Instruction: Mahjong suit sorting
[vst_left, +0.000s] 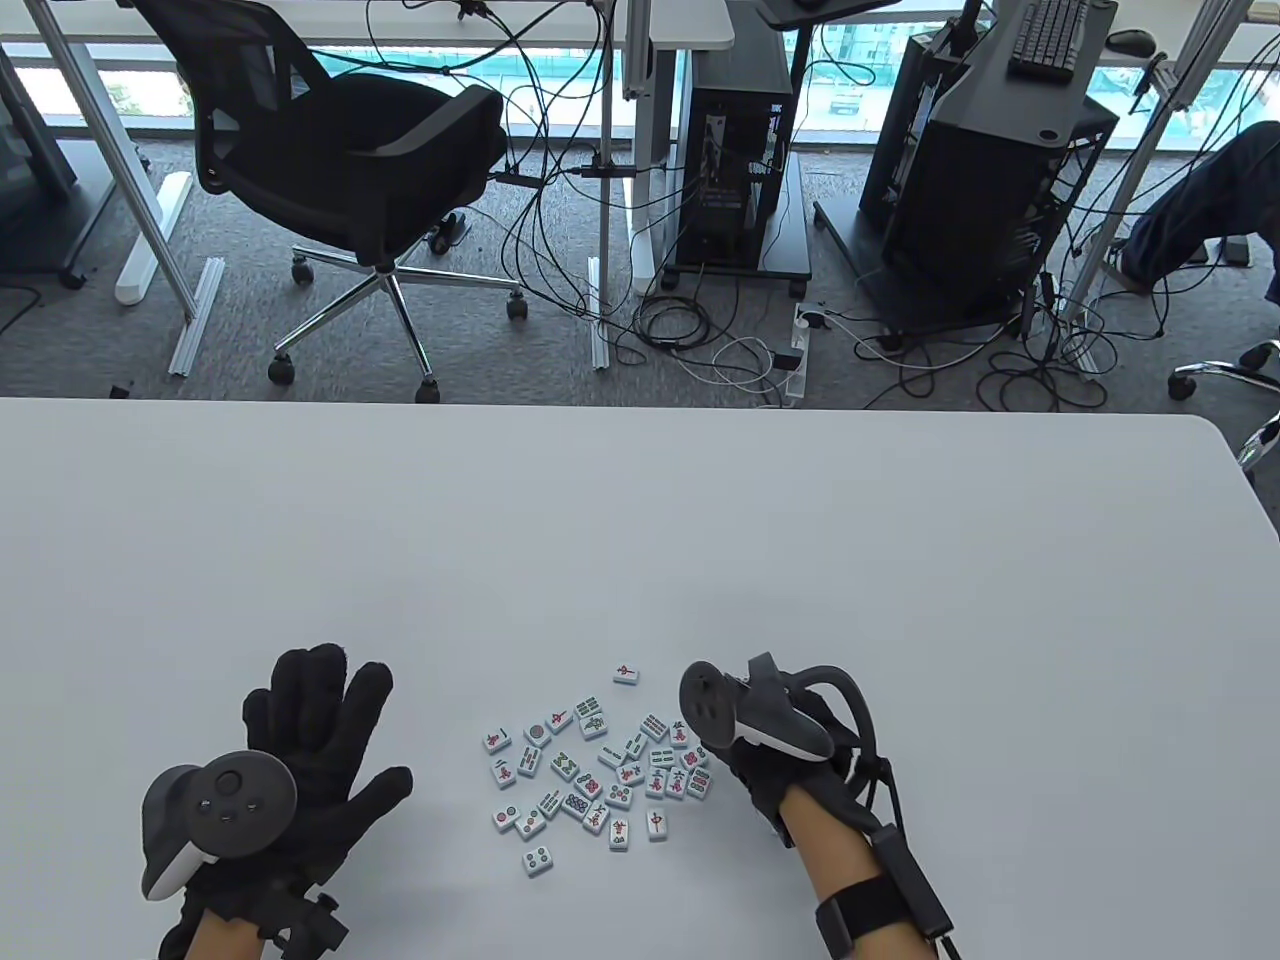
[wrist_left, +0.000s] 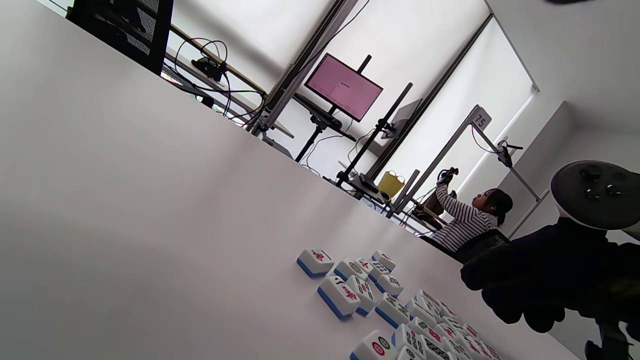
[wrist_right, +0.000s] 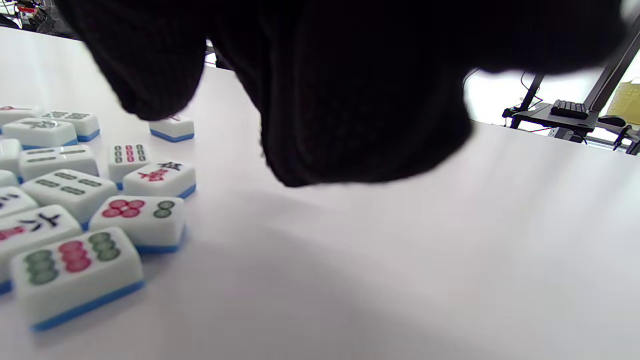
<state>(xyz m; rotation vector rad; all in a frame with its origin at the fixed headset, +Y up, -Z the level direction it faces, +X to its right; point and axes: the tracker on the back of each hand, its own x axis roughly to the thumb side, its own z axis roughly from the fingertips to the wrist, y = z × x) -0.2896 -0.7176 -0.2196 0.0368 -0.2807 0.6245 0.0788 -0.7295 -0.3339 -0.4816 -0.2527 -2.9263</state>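
Several white mahjong tiles with blue backs (vst_left: 600, 770) lie face up in a loose cluster near the front of the white table (vst_left: 640, 520). One red-character tile (vst_left: 626, 674) lies apart behind the cluster, and a dots tile (vst_left: 537, 859) lies apart in front. My left hand (vst_left: 330, 720) rests flat to the left of the tiles, fingers spread, holding nothing. My right hand (vst_left: 745, 765) is at the cluster's right edge, its fingers loosely curled under the tracker. In the right wrist view its fingers (wrist_right: 350, 100) hang just above the table beside the tiles (wrist_right: 75, 200), with no tile seen in them.
In the left wrist view the tiles (wrist_left: 390, 310) lie low in the frame, with my right hand (wrist_left: 540, 280) beyond them. Past the table's far edge are an office chair (vst_left: 350, 160), computer towers (vst_left: 730, 150) and floor cables.
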